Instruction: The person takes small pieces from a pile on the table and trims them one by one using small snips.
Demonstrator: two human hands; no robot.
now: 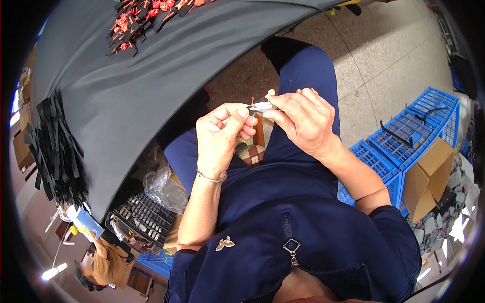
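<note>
In front of my lap, my left hand point(218, 135) is closed, thumb and forefinger pinching a small dark piece with a bit of red thread point(252, 100) rising from it. Most of that piece is hidden by the fingers. My right hand point(309, 121) is closed around small silver snips point(261, 106), whose pale blades point left and meet the piece at my left fingertips. On the black-covered table point(151, 86) at far left lies a pile of black strips with red threads point(132, 25). A thick bundle of plain black strips point(56, 146) hangs over the table's left side.
Blue plastic crates point(399, 134) stand at my right beside an open cardboard box point(429, 174) and a heap of grey pieces point(439, 224). A dark basket point(144, 214) and clear plastic bag point(164, 187) are at lower left. Another person point(112, 262) is beyond.
</note>
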